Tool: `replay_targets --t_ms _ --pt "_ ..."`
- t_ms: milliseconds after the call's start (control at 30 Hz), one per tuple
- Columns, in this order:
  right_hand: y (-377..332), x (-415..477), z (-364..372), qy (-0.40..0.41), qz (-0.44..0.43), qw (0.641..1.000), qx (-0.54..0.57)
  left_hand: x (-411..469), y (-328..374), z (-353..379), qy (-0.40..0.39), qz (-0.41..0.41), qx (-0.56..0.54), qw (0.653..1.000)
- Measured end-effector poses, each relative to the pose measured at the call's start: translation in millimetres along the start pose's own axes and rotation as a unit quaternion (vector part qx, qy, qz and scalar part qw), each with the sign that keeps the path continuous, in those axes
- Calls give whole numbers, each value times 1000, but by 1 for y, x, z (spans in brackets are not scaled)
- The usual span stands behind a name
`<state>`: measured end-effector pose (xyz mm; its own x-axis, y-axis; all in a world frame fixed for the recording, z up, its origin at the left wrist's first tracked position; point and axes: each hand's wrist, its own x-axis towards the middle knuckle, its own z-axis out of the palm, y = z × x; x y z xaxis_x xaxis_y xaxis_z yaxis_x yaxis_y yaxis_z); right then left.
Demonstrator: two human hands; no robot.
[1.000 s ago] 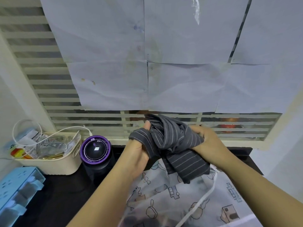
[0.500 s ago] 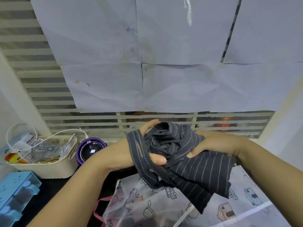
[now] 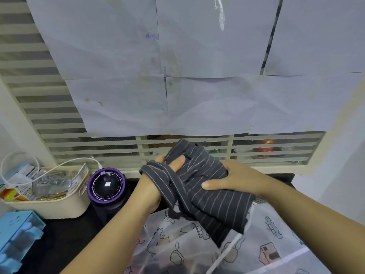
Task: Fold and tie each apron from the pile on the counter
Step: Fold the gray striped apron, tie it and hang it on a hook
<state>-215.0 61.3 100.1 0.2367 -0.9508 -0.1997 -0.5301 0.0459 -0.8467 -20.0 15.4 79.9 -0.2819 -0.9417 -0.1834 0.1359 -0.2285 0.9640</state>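
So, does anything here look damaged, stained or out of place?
Two small things. The paper sheets covering the slatted window carry brown spots at lower left and a blue smudge higher up. The striped apron, held in the left hand and right hand, has a ragged, frayed lower right edge.

Dark counter [image 3: 65,240]. On it at the far left a blue plastic box [image 3: 17,236], next a cream basket [image 3: 59,209] full of packets, just beside that a purple-rimmed black cylinder [image 3: 106,185]. Spread over the near right part, a white printed cloth [image 3: 197,246] with a white cord.
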Motion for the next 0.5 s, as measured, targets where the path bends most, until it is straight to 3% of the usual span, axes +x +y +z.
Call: replay_targets --t_ms 100,167,233,300,400,467,500 --pt "13 6 23 76 -47 996 -11 -1 -3 3 56 11 -91 994" --pt "24 10 30 159 -39 986 34 -3 -12 2 21 -18 -113 993" --pt "34 11 31 237 -6 966 100 -8 -25 0 -15 -24 -65 997" --pt "42 12 32 272 9 954 124 -15 -35 -1 4 101 19 995" --pt "48 12 28 242 21 962 124 -25 -32 -7 -83 302 123 942" --pt "46 10 20 183 40 975 120 -23 -23 -22 -152 305 57 938" --pt "45 8 16 156 51 979 122 -20 -15 -34 -199 253 -10 947"
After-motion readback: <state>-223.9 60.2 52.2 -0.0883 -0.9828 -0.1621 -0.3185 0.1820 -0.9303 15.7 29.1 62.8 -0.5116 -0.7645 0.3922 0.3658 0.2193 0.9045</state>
